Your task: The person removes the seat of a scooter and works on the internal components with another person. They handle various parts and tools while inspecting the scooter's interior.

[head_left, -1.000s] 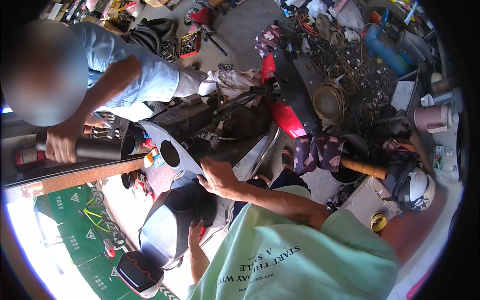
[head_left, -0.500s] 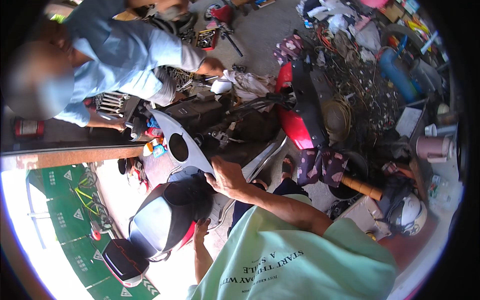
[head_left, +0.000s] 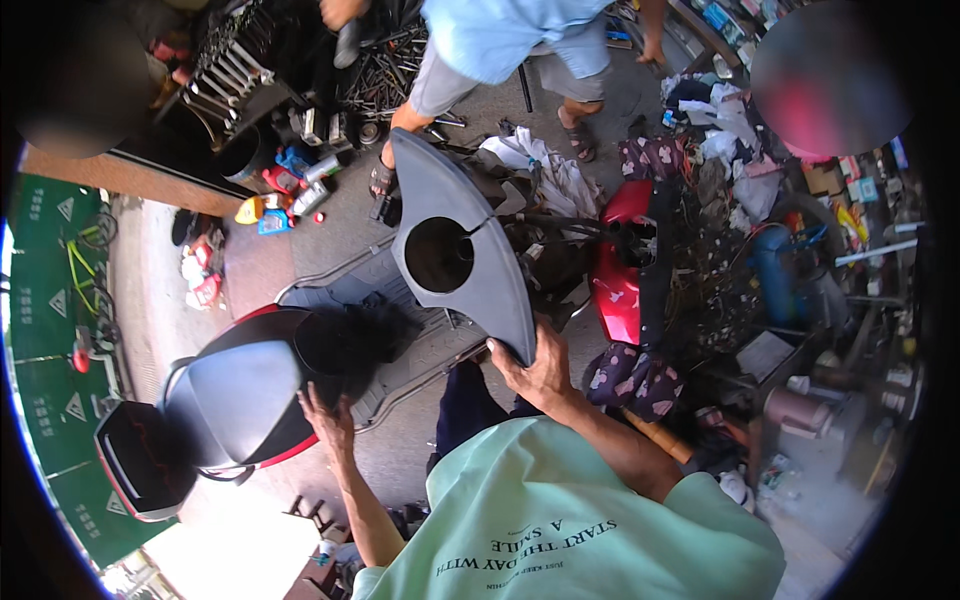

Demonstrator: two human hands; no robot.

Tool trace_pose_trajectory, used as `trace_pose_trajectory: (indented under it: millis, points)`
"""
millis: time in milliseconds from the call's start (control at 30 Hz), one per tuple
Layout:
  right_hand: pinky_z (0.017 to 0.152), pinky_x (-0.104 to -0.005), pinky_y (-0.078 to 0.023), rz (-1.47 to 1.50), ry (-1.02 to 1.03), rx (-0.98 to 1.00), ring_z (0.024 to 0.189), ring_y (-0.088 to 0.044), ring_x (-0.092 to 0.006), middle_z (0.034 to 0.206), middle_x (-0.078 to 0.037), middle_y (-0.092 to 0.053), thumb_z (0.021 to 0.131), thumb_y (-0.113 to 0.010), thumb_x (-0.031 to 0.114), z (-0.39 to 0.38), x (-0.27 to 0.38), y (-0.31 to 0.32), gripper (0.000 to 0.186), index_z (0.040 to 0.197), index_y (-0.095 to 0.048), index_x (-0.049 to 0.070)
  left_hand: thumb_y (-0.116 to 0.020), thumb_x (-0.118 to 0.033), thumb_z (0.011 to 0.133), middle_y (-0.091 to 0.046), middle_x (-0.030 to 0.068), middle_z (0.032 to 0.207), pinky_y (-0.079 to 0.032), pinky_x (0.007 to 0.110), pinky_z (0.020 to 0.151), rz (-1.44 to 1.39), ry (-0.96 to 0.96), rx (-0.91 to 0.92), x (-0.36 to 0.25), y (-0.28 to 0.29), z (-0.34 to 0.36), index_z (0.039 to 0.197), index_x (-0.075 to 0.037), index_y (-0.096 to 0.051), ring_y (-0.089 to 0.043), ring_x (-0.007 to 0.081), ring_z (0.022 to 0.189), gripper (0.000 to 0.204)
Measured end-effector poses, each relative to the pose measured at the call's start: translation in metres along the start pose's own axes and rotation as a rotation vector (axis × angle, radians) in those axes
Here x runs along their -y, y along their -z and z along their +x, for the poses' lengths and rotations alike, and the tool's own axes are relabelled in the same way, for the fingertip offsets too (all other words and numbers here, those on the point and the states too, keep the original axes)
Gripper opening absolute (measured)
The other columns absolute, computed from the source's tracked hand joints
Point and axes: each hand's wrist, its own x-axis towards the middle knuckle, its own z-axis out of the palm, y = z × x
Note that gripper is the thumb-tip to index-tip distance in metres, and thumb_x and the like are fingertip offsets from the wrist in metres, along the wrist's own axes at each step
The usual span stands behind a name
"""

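My right hand (head_left: 540, 372) is closed on the lower end of a grey plastic scooter panel (head_left: 490, 265). The panel is curved, pointed at its far end, with a large round hole and a thin slit beside it. It is held up over the scooter's footboard (head_left: 352, 283). My left hand (head_left: 328, 415) lies with fingers apart against the side of the black scooter seat (head_left: 240, 385). Beyond the panel, the scooter's stripped front shows dark parts and cables, partly hidden. A red front cover (head_left: 618, 285) is to the right of it.
A co-worker in a blue shirt (head_left: 510, 35) stands at the far side. Several wrenches (head_left: 228, 80) hang at the far left, with bottles (head_left: 275, 205) on the floor below. Piled scrap and wires (head_left: 710, 260) lie right, near a blue cylinder (head_left: 778, 272). A patterned cloth cover (head_left: 632, 382) lies near my right arm.
My right hand has raised the grey panel, so it faces upward more. My left hand stays at the seat. The co-worker has gone from leaning at the left to standing farther right.
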Motion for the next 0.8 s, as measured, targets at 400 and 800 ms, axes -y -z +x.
trace_pose_trajectory:
  millis: [400, 800]
  points:
    - [0.065, -0.0289, -0.046, 0.381, -0.285, 0.373, 0.075, -0.059, -0.0181, 0.087, -0.012, -0.061, 0.082, -0.062, 0.014, 0.029, 0.025, 0.060, 0.024, 0.100, -0.059, -0.002, -0.062, -0.031, 0.080, -0.018, 0.0210, 0.148, -0.029, 0.062, 0.096, 0.248, 0.174, -0.026, 0.014, 0.005, 0.038, 0.145, -0.016, -0.017, -0.018, 0.0400, 0.136, 0.081]
    - [0.101, -0.0546, -0.027, -0.935, 0.591, 0.584, 0.114, -0.046, -0.0324, 0.126, -0.015, -0.048, 0.080, -0.060, 0.027, 0.131, -0.035, 0.004, 0.052, 0.129, -0.049, 0.015, -0.062, -0.028, 0.079, -0.020, 0.0224, 0.147, -0.030, 0.062, 0.095, 0.254, 0.153, -0.056, 0.003, 0.010, 0.041, 0.145, -0.016, -0.019, -0.020, 0.0402, 0.135, 0.080]
